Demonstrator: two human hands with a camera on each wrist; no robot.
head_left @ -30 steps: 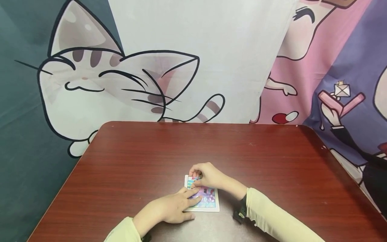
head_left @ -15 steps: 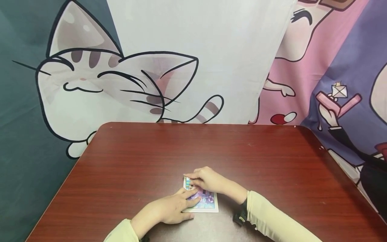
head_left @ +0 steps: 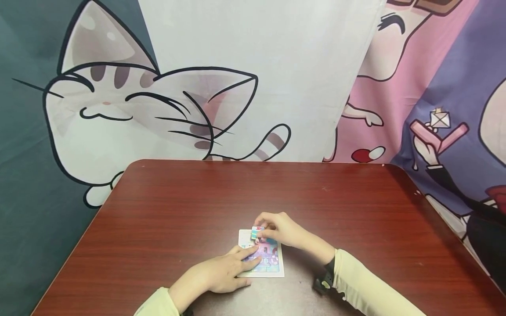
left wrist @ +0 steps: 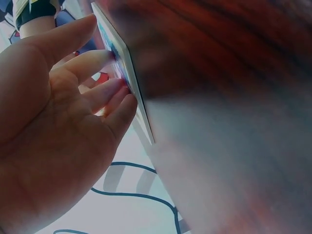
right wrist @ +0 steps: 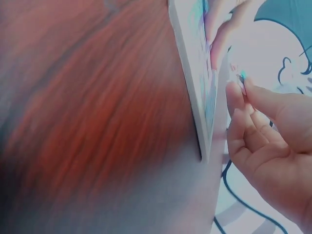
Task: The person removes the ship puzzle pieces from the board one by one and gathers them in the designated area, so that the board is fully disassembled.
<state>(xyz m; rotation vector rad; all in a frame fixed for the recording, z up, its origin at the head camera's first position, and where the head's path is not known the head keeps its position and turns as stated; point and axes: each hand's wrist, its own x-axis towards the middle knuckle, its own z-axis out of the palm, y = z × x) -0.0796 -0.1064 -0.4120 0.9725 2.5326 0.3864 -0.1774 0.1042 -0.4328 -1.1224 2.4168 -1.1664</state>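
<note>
A small jigsaw puzzle (head_left: 272, 268) with a white border and a pink, purple and blue picture lies on the table. My left hand (head_left: 225, 270) rests on its left part with spread fingers (left wrist: 100, 90), covering some of the picture. Over the far edge, my right hand (head_left: 282, 230) pinches a puzzle piece (head_left: 255, 233) with turquoise stripes and a bit of red. In the right wrist view that piece (right wrist: 242, 81) shows edge-on between thumb and fingers, apart from the board's surface. A pale bare patch (head_left: 244, 237) shows at the puzzle's far left corner.
The reddish-brown wooden table (head_left: 189, 202) stretches out around the puzzle. Behind it hangs a cloth backdrop (head_left: 300, 87) with cartoon cats. A dark wrist strap (head_left: 326, 278) sits at the right cuff.
The right hand has picked the piece out of the puzzle's far left corner and drawn it up and to the right, baring a pale patch there. The left hand has stayed on the puzzle.
</note>
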